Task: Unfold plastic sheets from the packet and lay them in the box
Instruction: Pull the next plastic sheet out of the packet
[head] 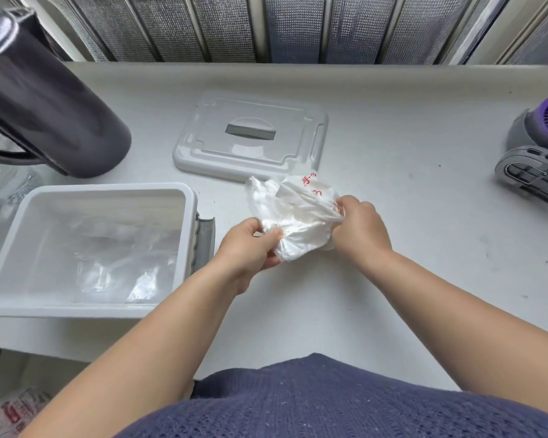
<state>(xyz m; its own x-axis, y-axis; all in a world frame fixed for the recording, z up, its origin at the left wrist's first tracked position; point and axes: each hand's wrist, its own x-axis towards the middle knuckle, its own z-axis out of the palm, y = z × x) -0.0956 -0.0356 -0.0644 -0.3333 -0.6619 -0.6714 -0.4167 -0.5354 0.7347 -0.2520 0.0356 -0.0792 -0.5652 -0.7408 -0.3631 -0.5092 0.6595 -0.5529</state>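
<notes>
Surface: pale grey counter (408, 222), scuffed with small marks on its right side.
Front left: open white box (108, 188), standing flat, grey latch on its right side.
Centre back: grey lid (234, 158), lying flat, apart from the box.
Back left: dark jug (54, 115), behind the box.
Right edge: grey-and-purple appliance (538, 153), partly cut off.

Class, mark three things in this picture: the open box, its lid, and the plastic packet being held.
box (188, 235), head view, on the right rim.
lid (250, 131), head view, on the grey centre handle.
plastic packet (301, 216), head view, on its crumpled middle.
</notes>
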